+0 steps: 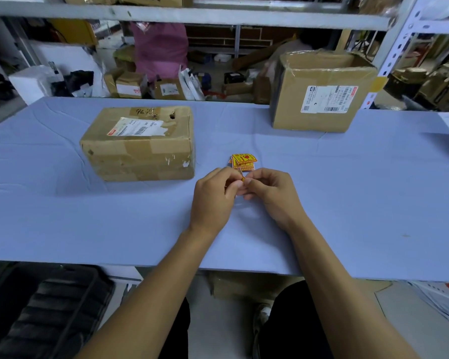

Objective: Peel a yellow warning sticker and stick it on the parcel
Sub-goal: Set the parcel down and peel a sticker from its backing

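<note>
My left hand and my right hand meet above the middle of the blue table, fingertips pinched together on a yellow warning sticker, of which only a small edge shows between them. Just beyond my fingers a small stack of yellow and red warning stickers lies on the table. A worn brown cardboard parcel with a white shipping label on top sits to the left of my hands. A taller cardboard parcel with a label on its front stands at the back right.
The blue table runs across the view with its front edge near my lap. Behind it are metal shelf posts and a floor cluttered with several boxes and bags. A black bag lies below the table at the left.
</note>
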Motion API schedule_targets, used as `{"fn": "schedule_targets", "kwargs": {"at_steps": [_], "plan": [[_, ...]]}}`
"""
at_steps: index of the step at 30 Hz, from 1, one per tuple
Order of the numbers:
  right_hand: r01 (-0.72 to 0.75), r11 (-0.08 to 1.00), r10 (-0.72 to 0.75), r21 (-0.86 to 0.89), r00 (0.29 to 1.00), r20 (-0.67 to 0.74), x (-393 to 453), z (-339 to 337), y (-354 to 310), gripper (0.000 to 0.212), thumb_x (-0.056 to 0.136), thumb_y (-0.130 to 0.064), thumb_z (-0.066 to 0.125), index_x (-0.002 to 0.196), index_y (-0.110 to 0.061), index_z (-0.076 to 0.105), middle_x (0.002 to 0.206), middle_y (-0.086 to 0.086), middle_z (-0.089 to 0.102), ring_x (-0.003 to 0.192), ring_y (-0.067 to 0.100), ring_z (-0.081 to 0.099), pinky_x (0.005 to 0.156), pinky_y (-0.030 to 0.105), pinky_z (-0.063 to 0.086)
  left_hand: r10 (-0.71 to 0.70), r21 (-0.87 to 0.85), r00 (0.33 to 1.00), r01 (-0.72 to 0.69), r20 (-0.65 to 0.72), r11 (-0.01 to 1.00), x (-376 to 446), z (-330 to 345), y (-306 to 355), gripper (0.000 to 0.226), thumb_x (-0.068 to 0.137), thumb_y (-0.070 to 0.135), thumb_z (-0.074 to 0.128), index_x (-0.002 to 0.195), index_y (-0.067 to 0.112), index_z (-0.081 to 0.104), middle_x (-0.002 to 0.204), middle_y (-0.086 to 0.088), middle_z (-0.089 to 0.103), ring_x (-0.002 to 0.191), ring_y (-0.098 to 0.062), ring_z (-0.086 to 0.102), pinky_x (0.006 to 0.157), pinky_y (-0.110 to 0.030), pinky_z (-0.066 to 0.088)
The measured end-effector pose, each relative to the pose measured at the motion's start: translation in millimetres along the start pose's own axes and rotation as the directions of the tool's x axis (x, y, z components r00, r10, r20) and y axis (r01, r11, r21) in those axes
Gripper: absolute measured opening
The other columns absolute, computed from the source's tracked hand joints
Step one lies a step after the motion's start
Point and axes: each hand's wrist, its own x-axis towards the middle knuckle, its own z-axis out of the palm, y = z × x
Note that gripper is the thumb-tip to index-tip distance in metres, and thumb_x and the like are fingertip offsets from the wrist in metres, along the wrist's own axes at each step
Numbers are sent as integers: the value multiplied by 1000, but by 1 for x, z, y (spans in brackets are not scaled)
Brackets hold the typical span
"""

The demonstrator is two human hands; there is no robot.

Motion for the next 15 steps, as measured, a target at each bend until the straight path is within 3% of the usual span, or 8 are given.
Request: {"fn": "schedule_targets", "kwargs": {"at_steps": [4,15], "plan": [[-20,999,19,30,1000,6,0,0,0,12,94,4,58,86,0,66,69,3,75,75,16,76,65,20,56,-75,-85,997,76,14,993,0,-2,0,9,82,3,69,85,10,73,83,1,74,75,-10,64,67,-6,43],[-13,1000,13,-10,1000,-19,-2,1,-1,16,94,2,58,82,-2,69,75,13,74,77,19,76,69,24,58,-110,-134,994,110,6,985,1,-2,-3,9,81,5,70,85,10,77,82,0,75,78,-8,65,67,-6,45]]}}
